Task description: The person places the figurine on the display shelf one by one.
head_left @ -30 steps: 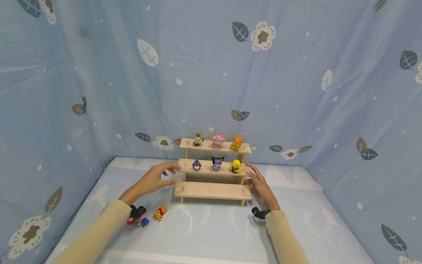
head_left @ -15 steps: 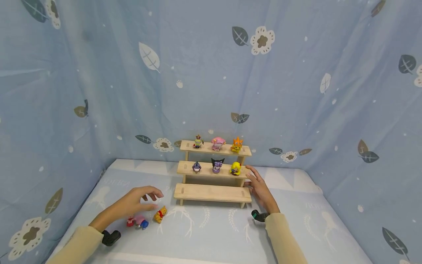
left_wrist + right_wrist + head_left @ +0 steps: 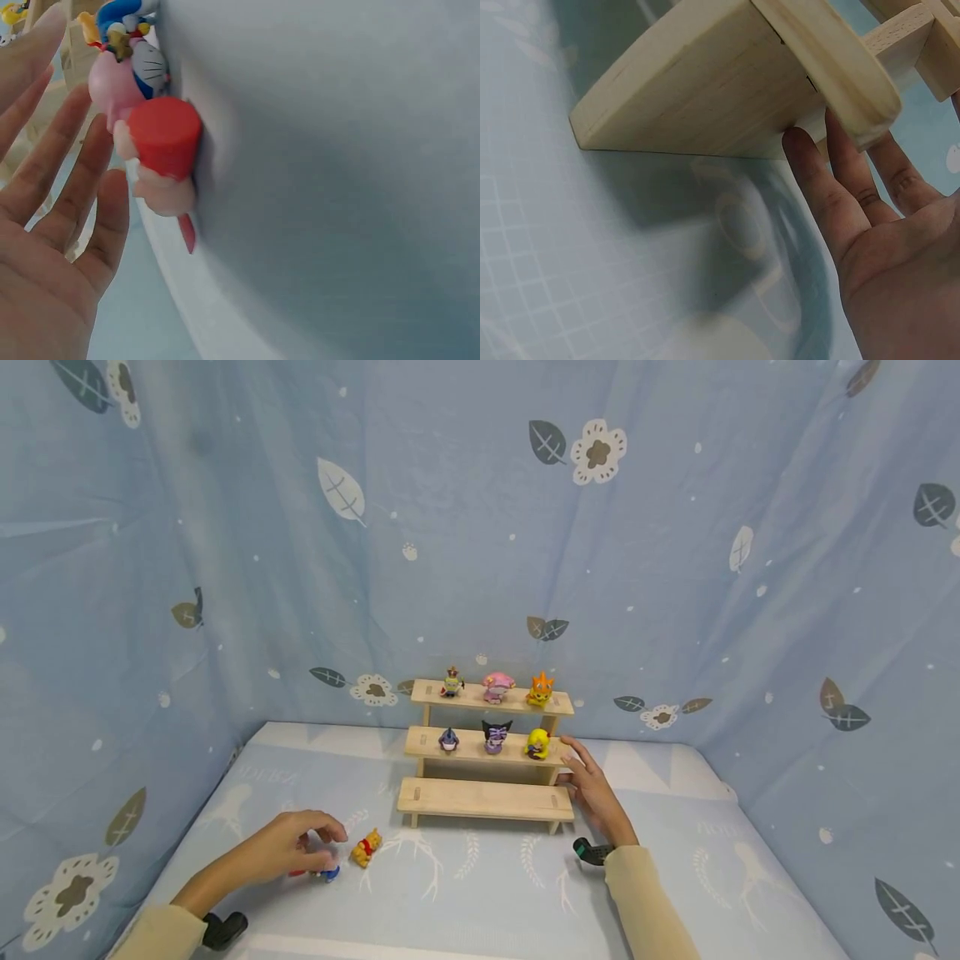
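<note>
My left hand (image 3: 281, 843) is over the small toy figurines at the left of the table, its fingers spread and loosely bent. The left wrist view shows it beside a red-capped figurine (image 3: 165, 135) and a pink and grey figurine (image 3: 112, 82), both lying on the cloth. To the right of that hand lies a yellow bear figurine (image 3: 365, 848) in a red top. My right hand (image 3: 596, 793) is at the right end of a three-step wooden display stand (image 3: 483, 797), relaxed fingers against its side.
On the top step stand a crowned figurine (image 3: 452, 682), a pink one (image 3: 497, 687) and an orange-haired one (image 3: 540, 690). The middle step bears a dark blue figurine (image 3: 448, 740), a purple one (image 3: 495, 739) and a yellow-haired one (image 3: 537, 743). A patterned curtain (image 3: 480, 527) hangs behind.
My left hand has moved from the stand's left end down and left to the figurines on the table. The right hand stays at the stand.
</note>
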{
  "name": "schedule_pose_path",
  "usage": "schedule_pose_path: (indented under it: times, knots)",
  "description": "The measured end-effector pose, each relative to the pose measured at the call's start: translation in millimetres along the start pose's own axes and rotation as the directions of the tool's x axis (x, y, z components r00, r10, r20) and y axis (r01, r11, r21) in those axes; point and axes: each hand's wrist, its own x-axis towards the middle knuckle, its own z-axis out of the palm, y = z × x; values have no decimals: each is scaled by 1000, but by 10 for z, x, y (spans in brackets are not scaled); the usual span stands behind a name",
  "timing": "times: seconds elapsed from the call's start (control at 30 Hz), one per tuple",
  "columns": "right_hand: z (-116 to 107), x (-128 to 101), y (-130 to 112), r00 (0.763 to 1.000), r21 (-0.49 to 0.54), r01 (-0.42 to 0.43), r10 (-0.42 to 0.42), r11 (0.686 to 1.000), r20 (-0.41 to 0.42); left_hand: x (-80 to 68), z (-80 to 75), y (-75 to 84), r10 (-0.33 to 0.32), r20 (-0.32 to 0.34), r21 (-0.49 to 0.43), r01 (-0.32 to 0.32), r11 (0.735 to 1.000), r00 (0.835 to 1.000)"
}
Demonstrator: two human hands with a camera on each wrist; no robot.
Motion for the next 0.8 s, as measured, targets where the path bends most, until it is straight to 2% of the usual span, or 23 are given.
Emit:
schedule_pose_path:
  times: [0.33, 0.5, 0.63, 0.8]
  knots:
    - [-8, -2, 19, 1000, -2, 11, -11, 1000, -7, -55, 1, -64, 29, 45, -9, -28, 1000, 999]
    - [4, -9, 22, 1000, -4, 8, -8, 1000, -7, -79, 10, -90, 53, 49, 66, -56, 996, 997]
    - [6, -8, 18, 1000, -9, 6, -6, 1000, -7, -69, 2, -102, 62, 29, 94, -64, 993, 998]
    - [4, -3, 11, 1000, -13, 2, -2, 1000, -3, -33, -22, -89, 28, -39, 80, -25, 997, 999]
